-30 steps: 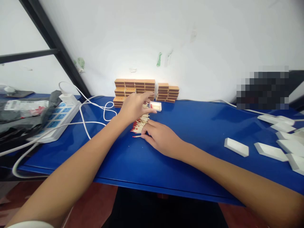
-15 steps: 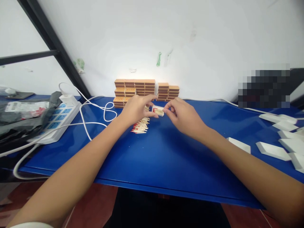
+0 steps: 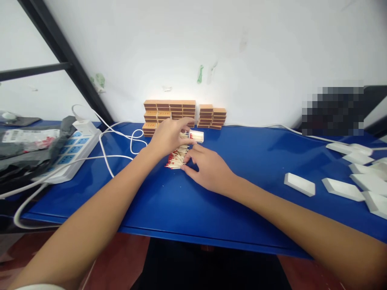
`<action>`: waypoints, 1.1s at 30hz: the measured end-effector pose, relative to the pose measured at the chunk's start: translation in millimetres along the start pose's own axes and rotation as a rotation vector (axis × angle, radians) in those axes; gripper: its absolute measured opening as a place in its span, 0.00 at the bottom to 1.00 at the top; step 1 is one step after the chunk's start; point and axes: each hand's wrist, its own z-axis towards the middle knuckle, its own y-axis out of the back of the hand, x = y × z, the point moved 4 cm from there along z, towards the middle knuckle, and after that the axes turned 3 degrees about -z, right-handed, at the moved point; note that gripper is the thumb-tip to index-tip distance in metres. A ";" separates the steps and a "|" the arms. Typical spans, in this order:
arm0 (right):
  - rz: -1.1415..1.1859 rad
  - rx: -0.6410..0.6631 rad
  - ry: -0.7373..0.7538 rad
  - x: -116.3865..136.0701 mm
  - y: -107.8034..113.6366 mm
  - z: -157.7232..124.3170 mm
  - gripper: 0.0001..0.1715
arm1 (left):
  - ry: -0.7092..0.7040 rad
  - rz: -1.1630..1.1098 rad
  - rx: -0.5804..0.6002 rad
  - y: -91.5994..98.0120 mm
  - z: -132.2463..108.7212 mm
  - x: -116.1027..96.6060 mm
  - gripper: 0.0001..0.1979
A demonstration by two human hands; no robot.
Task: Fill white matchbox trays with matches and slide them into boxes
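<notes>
My left hand (image 3: pixel 169 137) grips a small white matchbox tray (image 3: pixel 200 137) between thumb and fingers, tilted above the table. Several red-tipped matches lie inside it, side by side. Below it, a loose heap of matches (image 3: pixel 177 158) rests on the blue table, partly covered by my left hand. My right hand (image 3: pixel 208 166) is at the right edge of this heap, with thumb and index finger closed around the ends of a few matches. Its other fingers are curled. Behind my left hand stand stacked matchboxes (image 3: pixel 183 108), brown with dark striking sides.
A shorter stack of matchboxes (image 3: pixel 206 114) stands by the wall. Several white empty trays (image 3: pixel 299 184) lie on the right of the blue table (image 3: pixel 193 209). At left are a power strip (image 3: pixel 72 155), white cables (image 3: pixel 105 149) and dark plastic bags (image 3: pixel 33 145).
My right hand has left the tray and moved down and left to the match heap. My left hand still holds the tray, now shifted slightly left and up.
</notes>
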 end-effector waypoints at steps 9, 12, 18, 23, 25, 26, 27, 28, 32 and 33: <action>-0.001 0.073 0.041 -5.4 1.5 0.4 0.03 | -0.031 0.025 -0.006 -2.9 -0.2 2.1 0.31; 0.010 0.062 0.046 -8.0 7.8 -3.4 0.03 | -0.021 0.015 0.005 -4.4 -0.4 4.8 0.32; 0.045 -0.033 0.113 -24.7 32.6 -3.7 0.04 | -0.018 -0.002 0.052 -6.9 0.0 6.5 0.32; -0.005 -0.181 0.044 -53.5 51.8 5.0 0.04 | -0.028 -0.042 0.065 -7.1 -0.3 3.2 0.34; -0.023 -0.196 0.005 -62.3 53.5 7.2 0.05 | -0.026 -0.090 0.067 -7.6 -0.6 0.2 0.37; -0.027 -0.201 -0.010 -65.5 53.3 7.8 0.04 | -0.026 -0.115 0.067 -7.8 -0.7 -1.6 0.38; -0.027 -0.203 -0.023 -67.8 52.6 8.2 0.05 | -0.028 -0.137 0.066 -8.1 -0.9 -3.5 0.38; -0.026 -0.201 -0.034 -69.5 51.6 8.5 0.05 | -0.030 -0.155 0.063 -8.2 -1.0 -5.4 0.38; -0.024 -0.190 -0.056 -71.4 48.5 8.7 0.04 | -0.036 -0.185 0.057 -8.3 -1.3 -9.5 0.37; -0.025 -0.193 -0.057 -70.9 48.6 8.5 0.04 | -0.035 -0.186 0.059 -8.3 -1.3 -9.4 0.38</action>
